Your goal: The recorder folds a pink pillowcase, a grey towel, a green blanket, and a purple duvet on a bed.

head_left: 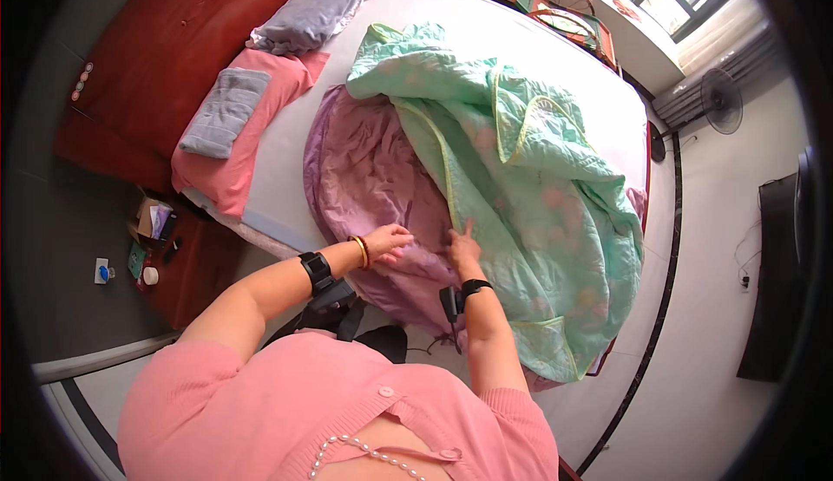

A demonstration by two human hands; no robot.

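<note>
A mint-green quilt (555,229) with yellow piping and faint pink patterns lies rumpled over the right part of the bed. Beside and partly under it is a crumpled purple cloth (373,160), which hangs over the near edge. My right hand (464,248) is at the quilt's piped edge, its fingers closed on the fabric there. Over the purple cloth, just to the left, my left hand (388,243) has loosely bent fingers slightly apart, with nothing visible in them. Both wrists wear black straps with small devices; a gold bangle and a dark bracelet circle the left one.
A grey pillow (312,14), a pink pillow (221,177) and a folded grey towel (227,112) lie by the red headboard (147,73). A red-brown nightstand (195,281) with small items stands at left. A fan (720,99) is beyond the bed's far right corner.
</note>
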